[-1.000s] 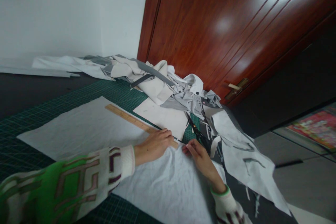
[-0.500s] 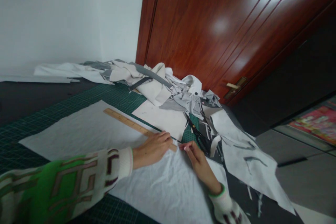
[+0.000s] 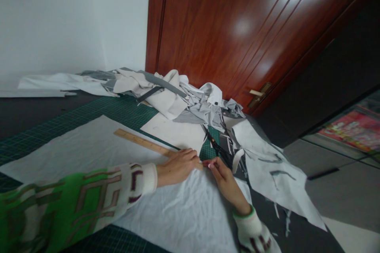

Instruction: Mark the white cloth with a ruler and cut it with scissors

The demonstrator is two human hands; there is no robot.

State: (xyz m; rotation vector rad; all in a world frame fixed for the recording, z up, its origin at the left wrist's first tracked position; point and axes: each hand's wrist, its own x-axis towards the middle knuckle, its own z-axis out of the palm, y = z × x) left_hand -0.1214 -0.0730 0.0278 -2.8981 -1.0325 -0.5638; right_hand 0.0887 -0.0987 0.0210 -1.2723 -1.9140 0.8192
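Observation:
A large white cloth [image 3: 175, 213] lies spread before me, lightly wrinkled near its front. Along its far edge rests a wooden ruler [image 3: 142, 141], set at a slant. My left hand [image 3: 181, 165] has its fingers bent over the ruler's right end, holding it against the cloth. Just beyond that end, my right hand [image 3: 221, 176] is closed in a pinch at the cloth's edge; whatever is between its fingertips is too small to make out. Black-handled scissors [image 3: 219, 149] lie a little past the right hand.
Under the cloth is a green cutting mat [image 3: 130, 108]. A heap of white and grey fabric scraps [image 3: 166, 95] lines the back, before a brown door [image 3: 225, 27]. A pale sheet [image 3: 178, 130] lies behind the ruler; another white fabric piece [image 3: 276, 174] covers the right side.
The view has shifted, moving the background left. Both hands and the ruler have moved slightly right over the cloth. The left hand is now nearer the right hand.

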